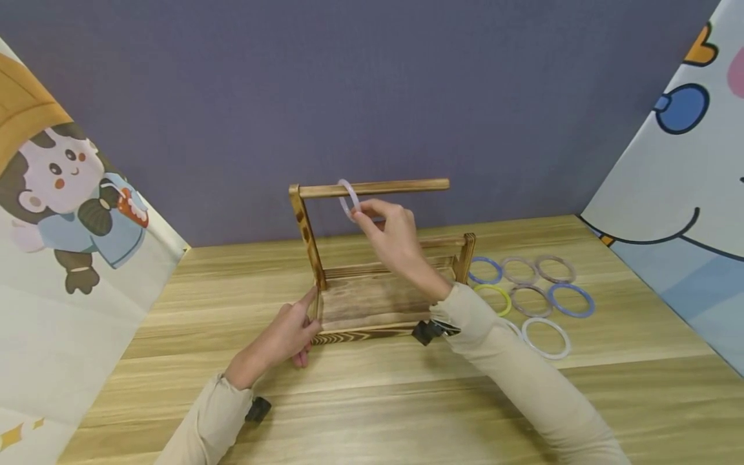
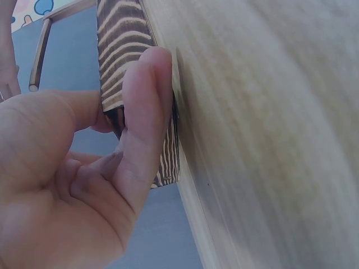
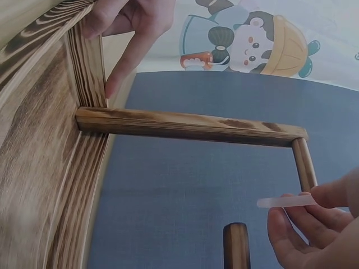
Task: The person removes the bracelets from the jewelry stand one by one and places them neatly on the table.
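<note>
A dark-grained wooden stand [image 1: 372,303] sits on the table, with an upright post on its left and a horizontal rod [image 1: 401,186] reaching right from the post's top. A pale translucent ring [image 1: 349,199] hangs around that rod. My right hand [image 1: 386,223] pinches the ring's lower edge between thumb and fingertips; in the right wrist view the ring [image 3: 286,201] shows edge-on. My left hand [image 1: 293,329] grips the stand's front left corner; its fingers [image 2: 143,112] press the base [image 2: 120,50] there.
Several loose rings [image 1: 531,290] in blue, brown, yellow and white lie on the wooden table [image 1: 372,400] right of the stand. Cartoon-printed panels stand at both sides, with a grey-purple wall behind.
</note>
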`<state>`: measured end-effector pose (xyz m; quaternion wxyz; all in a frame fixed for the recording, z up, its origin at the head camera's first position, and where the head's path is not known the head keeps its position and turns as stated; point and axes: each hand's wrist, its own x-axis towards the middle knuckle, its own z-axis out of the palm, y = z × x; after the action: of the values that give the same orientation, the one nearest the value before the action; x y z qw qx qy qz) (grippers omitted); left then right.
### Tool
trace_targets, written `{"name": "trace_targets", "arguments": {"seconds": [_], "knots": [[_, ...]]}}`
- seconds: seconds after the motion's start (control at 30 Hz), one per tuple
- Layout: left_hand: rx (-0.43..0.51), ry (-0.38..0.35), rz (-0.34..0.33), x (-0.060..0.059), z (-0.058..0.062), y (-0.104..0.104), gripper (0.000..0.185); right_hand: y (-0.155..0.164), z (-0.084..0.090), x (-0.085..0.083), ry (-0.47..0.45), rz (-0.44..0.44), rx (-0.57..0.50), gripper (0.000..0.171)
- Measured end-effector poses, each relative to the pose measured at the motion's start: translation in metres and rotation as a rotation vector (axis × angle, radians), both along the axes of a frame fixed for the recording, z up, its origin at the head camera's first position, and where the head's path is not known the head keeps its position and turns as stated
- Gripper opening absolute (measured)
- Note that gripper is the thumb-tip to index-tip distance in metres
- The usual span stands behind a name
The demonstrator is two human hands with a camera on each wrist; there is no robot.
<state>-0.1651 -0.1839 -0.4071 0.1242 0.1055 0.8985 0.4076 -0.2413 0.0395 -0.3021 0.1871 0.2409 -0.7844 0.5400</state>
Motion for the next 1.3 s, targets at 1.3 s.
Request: {"name": "trace_targets", "arguments": {"seconds": [1.3], "knots": [[-0.009,0.0,-0.019,0.001,0.001,-0.001,0.076,0.063,-0.001,0.007,0.0,-0.072,-0.048,0.019]]}}
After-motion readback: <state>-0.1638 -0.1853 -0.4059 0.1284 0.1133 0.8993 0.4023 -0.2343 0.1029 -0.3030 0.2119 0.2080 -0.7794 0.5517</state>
